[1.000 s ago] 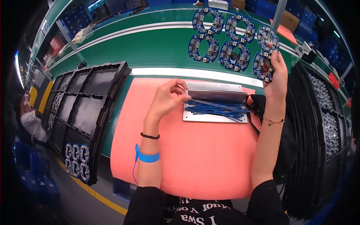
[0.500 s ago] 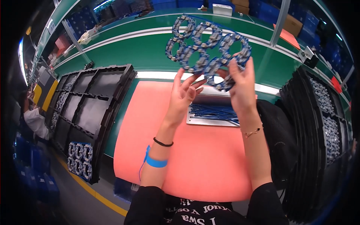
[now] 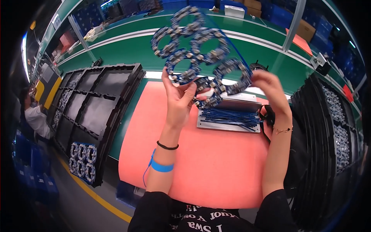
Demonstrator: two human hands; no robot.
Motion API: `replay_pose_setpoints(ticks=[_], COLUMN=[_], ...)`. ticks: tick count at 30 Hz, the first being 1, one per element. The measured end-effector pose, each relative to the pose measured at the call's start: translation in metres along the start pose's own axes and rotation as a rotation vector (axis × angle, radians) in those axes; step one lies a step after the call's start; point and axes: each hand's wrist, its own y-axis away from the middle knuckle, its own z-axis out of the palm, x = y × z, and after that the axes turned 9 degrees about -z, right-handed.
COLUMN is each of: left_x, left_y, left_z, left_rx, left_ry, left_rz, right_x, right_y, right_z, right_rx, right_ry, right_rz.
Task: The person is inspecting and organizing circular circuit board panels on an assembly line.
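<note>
A blue circuit board panel [image 3: 181, 63] made of several joined rings, covered in small components, is raised and tilted above the mat. My left hand [image 3: 179, 102] grips its lower left side, thumb in front and fingers partly behind. Along the panel's upper right side runs a thin blue edge strip [image 3: 234, 48], which stands somewhat apart from the rings. My right hand [image 3: 270, 89], blurred, has its fingers closed at the strip's lower end. Below the panel is a metal tray [image 3: 228, 128] holding many loose blue strips [image 3: 228, 117].
A pink mat [image 3: 193, 162] covers the bench in front of me. Black compartment trays [image 3: 98, 110] stand at left, with another ring panel [image 3: 83, 162] on the near corner. Stacked black trays [image 3: 309, 143] holding boards are at right. A person [image 3: 36, 112] is at far left.
The panel has come nearer and shifted left, and my left hand now grips it. My right hand has moved right, off the rings to the strip's end, and the strip has spread from the panel.
</note>
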Motion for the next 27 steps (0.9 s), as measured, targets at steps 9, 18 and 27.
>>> replay_pose_setpoints(ticks=[9, 18, 27], left_x=[0.008, 0.023, 0.014], left_y=[0.012, 0.006, -0.001], left_z=[0.003, -0.001, -0.013], left_rx=[-0.517, -0.267, 0.024], left_ry=[-0.315, -0.494, -0.352], left_rz=[-0.390, -0.283, 0.066], right_x=[-0.048, -0.064, -0.035], right_y=[0.003, 0.023, 0.001], right_z=[-0.004, -0.022, 0.004], right_rx=[0.329, 0.018, 0.247], right_ry=[-0.616, -0.148, -0.204], right_rz=[0.119, 0.040, -0.046])
